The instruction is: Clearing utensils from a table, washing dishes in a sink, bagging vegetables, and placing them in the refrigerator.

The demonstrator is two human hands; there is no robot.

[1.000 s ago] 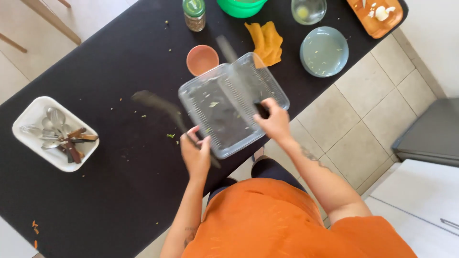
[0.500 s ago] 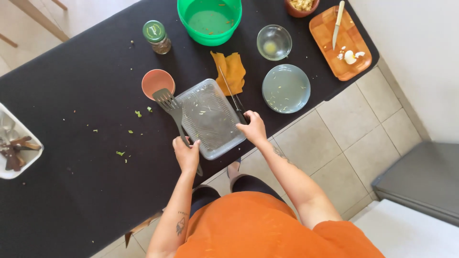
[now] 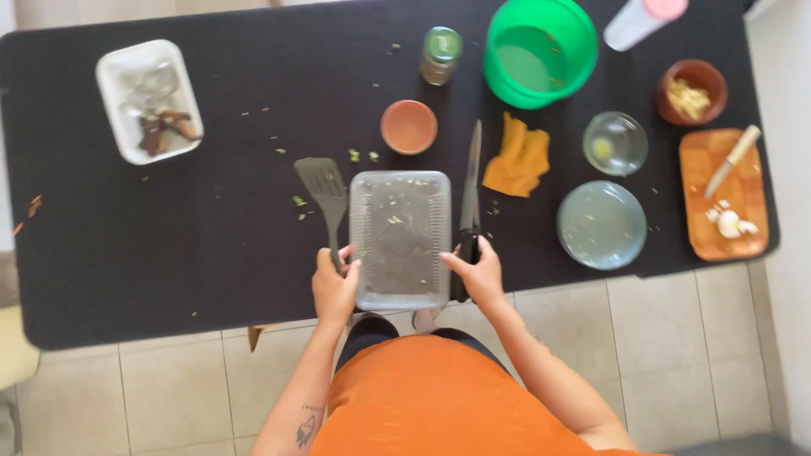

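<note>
Head cam | left hand (image 3: pixel 335 290) wrapped round slotted spatula (image 3: pixel 323 191) | right hand (image 3: pixel 478 275) gripping knife (image 3: pixel 470 196) | clear plastic tray (image 3: pixel 400 239) between them, lower centre, black table (image 3: pixel 169 253)

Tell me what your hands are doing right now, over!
Left hand grips slotted spatula, touching clear tray. Right hand grips knife at tray's other side. Tray flat on black table. Orange cloth beside the blade.
</note>
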